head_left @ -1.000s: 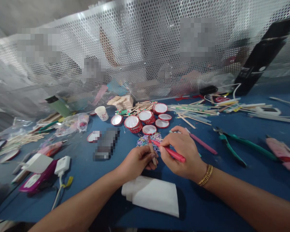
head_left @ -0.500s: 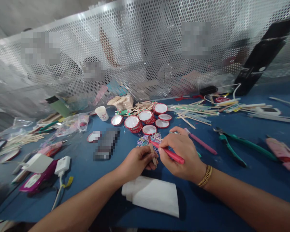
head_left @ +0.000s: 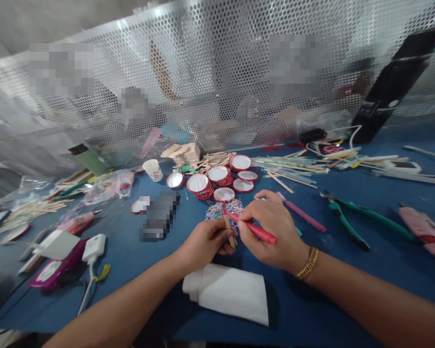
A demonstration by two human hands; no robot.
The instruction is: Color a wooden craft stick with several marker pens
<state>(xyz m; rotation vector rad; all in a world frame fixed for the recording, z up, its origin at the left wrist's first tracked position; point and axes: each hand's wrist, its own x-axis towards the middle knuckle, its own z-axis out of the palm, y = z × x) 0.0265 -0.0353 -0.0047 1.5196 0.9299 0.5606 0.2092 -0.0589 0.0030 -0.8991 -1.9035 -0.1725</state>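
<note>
Red marker pen (head_left: 259, 232) grasped in right hand (head_left: 280, 237), tip at upper part of wooden craft stick (head_left: 227, 221), contact unclear. Left hand (head_left: 207, 242) pinches stick above table, between multicoloured loop pile (head_left: 213, 210) and folded white cloth (head_left: 235, 296).

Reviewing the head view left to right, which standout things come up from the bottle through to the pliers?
Bottle → cup → held stick → held pen → pliers.
</note>
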